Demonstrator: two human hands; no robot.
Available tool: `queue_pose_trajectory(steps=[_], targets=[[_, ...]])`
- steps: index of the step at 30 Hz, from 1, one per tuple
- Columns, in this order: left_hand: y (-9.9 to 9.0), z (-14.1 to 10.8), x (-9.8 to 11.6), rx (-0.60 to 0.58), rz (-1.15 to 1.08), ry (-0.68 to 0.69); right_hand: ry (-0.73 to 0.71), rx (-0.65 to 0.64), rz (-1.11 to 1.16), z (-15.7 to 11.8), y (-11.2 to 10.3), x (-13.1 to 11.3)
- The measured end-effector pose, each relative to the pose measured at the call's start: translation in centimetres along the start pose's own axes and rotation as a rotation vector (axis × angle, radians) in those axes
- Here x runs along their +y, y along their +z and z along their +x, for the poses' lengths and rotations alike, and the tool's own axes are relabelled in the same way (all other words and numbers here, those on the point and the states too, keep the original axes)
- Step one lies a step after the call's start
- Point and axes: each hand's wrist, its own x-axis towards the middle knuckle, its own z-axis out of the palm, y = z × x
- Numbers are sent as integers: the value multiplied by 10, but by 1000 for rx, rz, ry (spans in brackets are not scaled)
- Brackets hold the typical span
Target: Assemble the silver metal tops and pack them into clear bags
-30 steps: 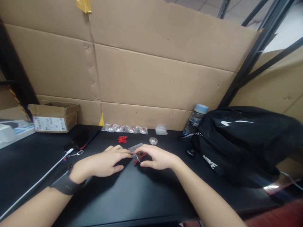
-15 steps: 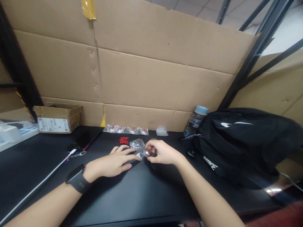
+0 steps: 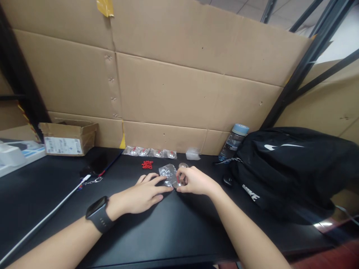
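My right hand (image 3: 196, 181) is closed, thumb and fingertips pinching a round silver metal piece with something red on it (image 3: 178, 182). Its fingers partly cover the piece. The piece is at the right edge of a crinkled clear plastic bag (image 3: 168, 173), which lies on the black table. With fingers stretched out, my left hand (image 3: 144, 193) rests its fingertips on the bag's lower left edge. Just behind my right hand, another round shiny piece (image 3: 183, 165) is partly hidden. A small bunch of red knotted cords (image 3: 147, 164) lies left of the bag.
Several bagged silver discs with red marks (image 3: 157, 153) line the cardboard wall, near folded clear bags (image 3: 193, 154). At the right are a water bottle (image 3: 233, 142) and a black backpack (image 3: 294, 172). At the left are a cardboard box (image 3: 67, 138), a phone (image 3: 98, 164) and a white cable (image 3: 47, 218).
Both hands have shifted slightly to the right in view. The silver piece in my right hand now overlaps the bag's right edge, and the bag appears more spread out.
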Motion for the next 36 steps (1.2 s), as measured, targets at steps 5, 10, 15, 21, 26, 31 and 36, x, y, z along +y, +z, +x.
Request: queue_pose_trajectory(steps=[5, 10, 15, 21, 26, 31, 36], targets=[[0, 0, 0, 29, -24, 17, -3, 52, 4, 6, 11, -2], [2, 0, -4, 11, -19, 21, -56, 141, -42, 7, 10, -2], [-2, 1, -2, -7, -28, 22, -7, 174, -120, 9, 8, -1], [-5, 2, 0, 5, -37, 42, 80, 220, -142, 16, 17, 1], [-2, 2, -3, 16, -38, 46, 82, 255, -174, 17, 23, -1], [-2, 2, -2, -4, -42, 46, 1, 251, -166, 17, 28, -3], [-4, 3, -3, -35, -62, 30, -29, 302, -244, 24, 33, 3]])
